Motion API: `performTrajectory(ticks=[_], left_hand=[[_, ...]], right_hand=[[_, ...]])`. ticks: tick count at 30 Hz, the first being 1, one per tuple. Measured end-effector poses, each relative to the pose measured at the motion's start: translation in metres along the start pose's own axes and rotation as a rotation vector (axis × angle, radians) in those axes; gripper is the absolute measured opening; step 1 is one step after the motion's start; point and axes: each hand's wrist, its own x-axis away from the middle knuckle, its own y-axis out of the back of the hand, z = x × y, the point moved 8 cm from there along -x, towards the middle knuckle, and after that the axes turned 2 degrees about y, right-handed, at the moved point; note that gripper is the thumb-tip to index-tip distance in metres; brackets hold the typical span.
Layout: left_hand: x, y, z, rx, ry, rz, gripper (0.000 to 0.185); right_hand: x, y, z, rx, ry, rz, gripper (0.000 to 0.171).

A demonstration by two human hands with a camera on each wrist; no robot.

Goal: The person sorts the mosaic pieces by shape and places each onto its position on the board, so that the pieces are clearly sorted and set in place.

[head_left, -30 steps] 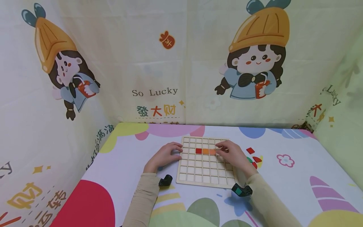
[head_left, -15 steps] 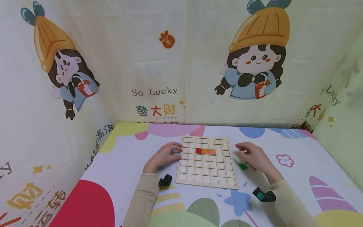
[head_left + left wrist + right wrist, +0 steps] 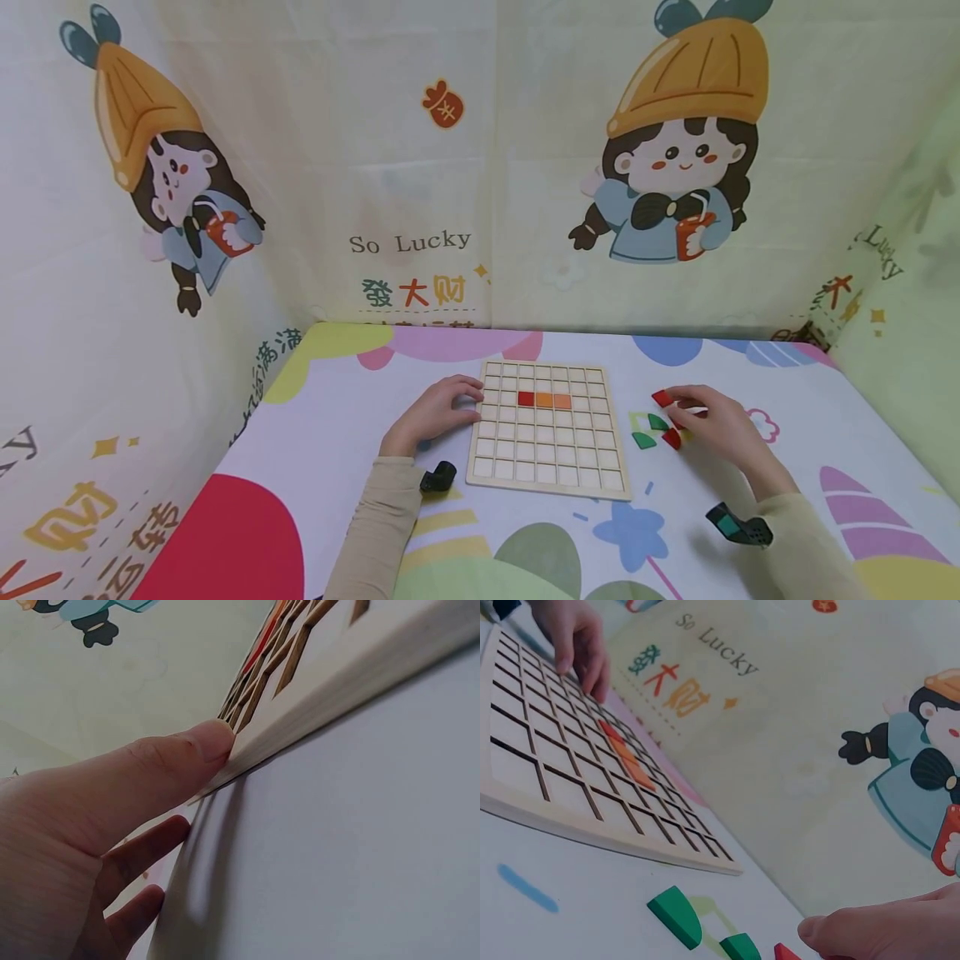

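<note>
A square wooden grid board [image 3: 551, 489] lies on the table with a red, an orange and a light orange tile [image 3: 562, 402] side by side in its cells. My left hand [image 3: 437, 408] rests at the board's left edge. In the left wrist view its thumb [image 3: 202, 742] touches the wooden rim, the other fingers extended. Right of the board, my right hand [image 3: 712, 421] pinches a red tile [image 3: 661, 398] between thumb and index finger. Just below that hand lie green pieces [image 3: 643, 440] and a red rounded piece [image 3: 672, 439], partly covered by the fingers.
A printed cloth with colourful shapes covers the table [image 3: 360, 375]. Behind it hangs a patterned curtain [image 3: 525, 292], with more curtain along both sides. Each wrist wears a small black device [image 3: 738, 527].
My right hand has moved from over the board's right part to the loose pieces and now has its fingertips on the red tile. The left hand has stayed at the board's edge.
</note>
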Motion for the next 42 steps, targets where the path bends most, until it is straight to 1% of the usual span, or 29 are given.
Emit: performTrajectory(ticks=[7, 12, 20, 24, 27, 34, 36, 42], left_hand=[[0.000, 0.001, 0.002, 0.001, 0.009, -0.005, 0.026], [0.000, 0.000, 0.001, -0.001, 0.009, -0.006, 0.026], [0.001, 0.001, -0.001, 0.004, 0.016, -0.004, 0.025], [0.001, 0.001, -0.001, 0.010, 0.023, -0.004, 0.024], [0.001, 0.001, -0.001, 0.013, 0.028, -0.005, 0.024], [0.002, 0.001, -0.002, 0.020, 0.024, -0.004, 0.024], [0.001, 0.000, -0.001, 0.019, 0.025, -0.004, 0.024], [0.001, 0.000, 0.001, 0.004, 0.022, -0.005, 0.024]], right_hand=[[0.000, 0.000, -0.014, -0.010, -0.031, 0.000, 0.053], [-0.005, -0.004, -0.021, 0.012, -0.041, 0.010, 0.053], [-0.017, -0.013, -0.017, 0.046, -0.059, 0.031, 0.050], [-0.020, -0.019, -0.010, 0.050, -0.059, 0.034, 0.048], [-0.021, -0.022, -0.002, 0.049, -0.035, 0.031, 0.045], [-0.026, -0.028, 0.019, 0.109, 0.115, 0.005, 0.030], [-0.027, -0.030, 0.023, 0.112, 0.138, 0.008, 0.029], [-0.028, -0.035, 0.028, 0.097, 0.135, 0.028, 0.032]])
